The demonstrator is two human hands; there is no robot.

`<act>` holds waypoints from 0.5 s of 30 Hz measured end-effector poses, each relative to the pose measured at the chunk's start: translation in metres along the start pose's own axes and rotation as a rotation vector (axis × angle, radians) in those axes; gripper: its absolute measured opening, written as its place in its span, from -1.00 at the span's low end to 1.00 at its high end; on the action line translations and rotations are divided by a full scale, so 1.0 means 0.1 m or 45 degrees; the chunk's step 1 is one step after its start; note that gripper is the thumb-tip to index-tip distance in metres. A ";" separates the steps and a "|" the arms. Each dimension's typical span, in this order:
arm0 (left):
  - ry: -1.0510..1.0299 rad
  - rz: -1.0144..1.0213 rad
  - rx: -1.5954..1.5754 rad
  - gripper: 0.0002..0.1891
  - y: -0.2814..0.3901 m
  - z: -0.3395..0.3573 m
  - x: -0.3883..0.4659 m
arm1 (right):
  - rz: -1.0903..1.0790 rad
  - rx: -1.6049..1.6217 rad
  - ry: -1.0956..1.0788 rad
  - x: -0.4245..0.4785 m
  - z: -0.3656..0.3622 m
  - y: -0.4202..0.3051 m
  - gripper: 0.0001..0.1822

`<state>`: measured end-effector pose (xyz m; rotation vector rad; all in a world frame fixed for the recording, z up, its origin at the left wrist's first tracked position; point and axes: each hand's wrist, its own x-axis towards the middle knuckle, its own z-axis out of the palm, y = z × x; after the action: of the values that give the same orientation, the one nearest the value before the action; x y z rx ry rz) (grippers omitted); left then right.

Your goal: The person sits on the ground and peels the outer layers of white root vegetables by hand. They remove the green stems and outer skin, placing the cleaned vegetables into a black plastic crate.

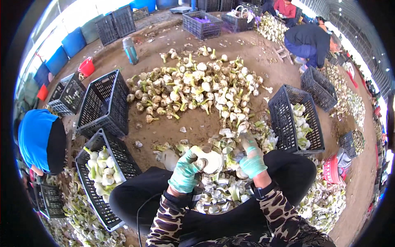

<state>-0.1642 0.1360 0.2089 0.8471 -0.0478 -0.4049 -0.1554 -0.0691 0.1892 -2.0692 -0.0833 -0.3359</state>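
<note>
My left hand (pixel 186 171), in a mint-green glove with soiled fingertips, grips a large white garlic bulb (pixel 213 163) above the peelings between my legs. Out to the right, my right hand (pixel 252 162) wears a matching glove. Its fingers stretch forward, blurred, to a garlic bulb (pixel 243 127) at the near edge of the heap; whether they close on it is hard to see. Beyond both hands spreads a heap of untrimmed garlic bulbs (pixel 191 83) with cut stems and dirty skins. Loose garlic skins (pixel 220 193) lie beneath my hands.
Black plastic crates with cleaned bulbs flank me: the left crate (pixel 129 160) and the right crate (pixel 279 108). An emptier-looking crate (pixel 118 114) stands farther left. A teal flask (pixel 130 51) and red bucket (pixel 86 66) are beyond. A person in blue (pixel 35 139) bends at left; others work at upper right.
</note>
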 end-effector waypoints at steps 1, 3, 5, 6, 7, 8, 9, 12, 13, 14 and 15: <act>-0.020 0.001 -0.001 -0.83 0.04 0.00 -0.04 | 0.304 0.924 -0.215 0.00 -0.01 -0.12 -0.73; -0.163 0.026 -0.103 -0.74 0.04 -0.08 -0.09 | 0.480 1.232 -0.396 -0.04 -0.06 -0.41 -0.68; -0.289 0.016 -0.112 -0.69 0.09 -0.14 -0.16 | 0.074 0.412 -0.512 -0.10 -0.02 -0.66 -0.70; -0.209 0.057 -0.018 -0.56 0.18 -0.01 -0.24 | -0.043 0.118 -0.529 -0.13 0.03 -0.75 -0.71; -0.222 0.076 0.100 -0.46 0.14 -0.10 -0.24 | -0.154 -0.156 -0.522 -0.16 0.07 -0.83 -0.71; -0.101 0.129 0.172 -0.38 0.14 -0.06 -0.26 | -0.154 -0.192 -0.460 -0.20 0.10 -0.88 -0.72; 0.031 0.187 0.234 -0.29 0.12 0.00 -0.31 | -0.158 -0.231 -0.409 -0.24 0.17 -0.96 -0.72; 0.392 0.407 0.408 -0.58 0.10 0.02 -0.32 | -0.280 -0.193 -0.311 -0.33 0.27 -1.18 -0.79; 0.432 0.556 0.218 -0.65 0.12 0.03 -0.37 | -0.239 -0.167 -0.338 -0.32 0.28 -1.28 -0.80; 0.418 0.586 0.125 -0.68 0.19 0.02 -0.45 | -0.198 -0.215 -0.278 -0.30 0.30 -1.28 -0.81; 0.357 0.521 0.036 -0.65 0.32 0.05 -0.56 | -0.162 -0.282 -0.204 -0.25 0.29 -1.18 -0.81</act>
<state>-0.2059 0.1721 0.2426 0.8909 0.0331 0.0998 -0.1965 0.0165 0.2684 -2.3139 -0.2870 -0.2656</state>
